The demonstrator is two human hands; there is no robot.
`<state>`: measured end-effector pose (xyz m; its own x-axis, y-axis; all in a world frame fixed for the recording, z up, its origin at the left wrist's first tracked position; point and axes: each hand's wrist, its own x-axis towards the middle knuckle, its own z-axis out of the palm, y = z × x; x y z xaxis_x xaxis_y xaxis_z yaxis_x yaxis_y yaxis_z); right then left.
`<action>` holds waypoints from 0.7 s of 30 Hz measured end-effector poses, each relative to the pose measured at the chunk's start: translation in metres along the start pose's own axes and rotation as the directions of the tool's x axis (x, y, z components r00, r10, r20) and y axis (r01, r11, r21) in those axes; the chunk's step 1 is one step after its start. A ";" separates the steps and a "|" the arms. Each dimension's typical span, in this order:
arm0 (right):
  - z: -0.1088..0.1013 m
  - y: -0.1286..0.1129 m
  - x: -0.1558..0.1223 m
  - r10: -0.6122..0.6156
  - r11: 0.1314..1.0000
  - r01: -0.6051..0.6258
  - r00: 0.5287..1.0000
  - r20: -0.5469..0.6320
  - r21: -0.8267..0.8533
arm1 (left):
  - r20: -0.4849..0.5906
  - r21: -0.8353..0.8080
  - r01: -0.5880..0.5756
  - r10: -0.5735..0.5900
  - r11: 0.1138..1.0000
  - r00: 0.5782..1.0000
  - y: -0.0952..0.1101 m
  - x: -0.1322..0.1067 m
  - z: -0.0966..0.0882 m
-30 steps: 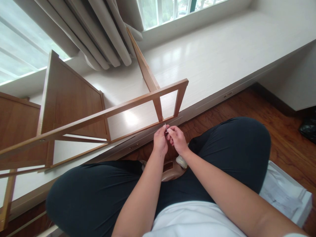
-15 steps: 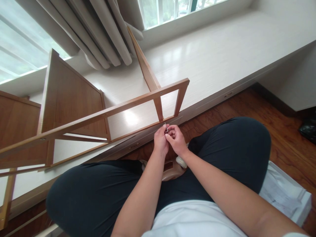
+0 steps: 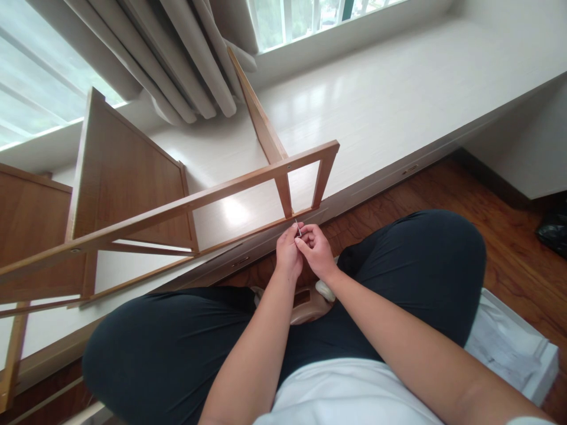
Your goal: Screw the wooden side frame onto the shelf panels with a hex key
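A wooden shelf frame (image 3: 177, 206) lies on its side across the white window ledge (image 3: 376, 100), its thin lower rail running just above my hands. My left hand (image 3: 287, 254) and my right hand (image 3: 315, 251) are closed together right below the short upright of the frame. A small metal hex key (image 3: 298, 228) sticks up between the fingertips of both hands, its tip close to the lower rail. I sit cross-legged in dark trousers on the wooden floor.
Wooden shelf panels (image 3: 119, 171) stand at the left of the frame. Grey curtains (image 3: 177, 53) hang at the back by the window. A white tray with paper sheets (image 3: 509, 348) lies on the floor at my right. A black bag (image 3: 553, 230) sits at the far right edge.
My right hand's fingers have shifted slightly on the hex key; the frame and my left hand have hardly moved.
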<state>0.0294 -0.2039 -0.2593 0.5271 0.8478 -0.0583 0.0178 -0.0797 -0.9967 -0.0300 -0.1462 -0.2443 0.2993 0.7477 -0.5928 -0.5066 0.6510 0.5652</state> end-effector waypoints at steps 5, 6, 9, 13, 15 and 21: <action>0.000 -0.002 0.000 0.001 1.000 -0.002 1.000 -0.007 -0.012 | -0.011 -0.018 0.009 -0.009 1.000 1.000 0.000 0.000 0.000; 0.000 -0.002 0.000 0.002 1.000 -0.002 1.000 -0.008 -0.015 | -0.012 -0.021 0.008 -0.009 1.000 1.000 0.000 0.000 0.000; 0.000 -0.003 0.000 0.002 1.000 -0.002 1.000 -0.014 -0.023 | -0.011 -0.027 0.006 -0.006 1.000 1.000 0.000 0.000 0.000; -0.001 -0.004 0.000 -0.001 0.999 0.001 1.000 -0.021 -0.032 | 0.003 -0.022 0.009 -0.009 1.000 1.000 -0.001 0.002 -0.002; -0.001 -0.004 0.000 -0.002 0.999 0.001 1.000 -0.021 -0.036 | 0.010 -0.020 0.007 -0.007 1.000 1.000 -0.001 0.003 -0.003; -0.001 -0.004 -0.001 0.005 0.999 -0.005 1.000 -0.016 -0.037 | 0.002 -0.016 -0.005 0.005 1.000 1.000 0.000 0.004 -0.003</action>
<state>0.0302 -0.2050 -0.2551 0.5410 0.8387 -0.0623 0.0466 -0.1038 -0.9935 -0.0312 -0.1438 -0.2490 0.2981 0.7514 -0.5887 -0.5208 0.6449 0.5593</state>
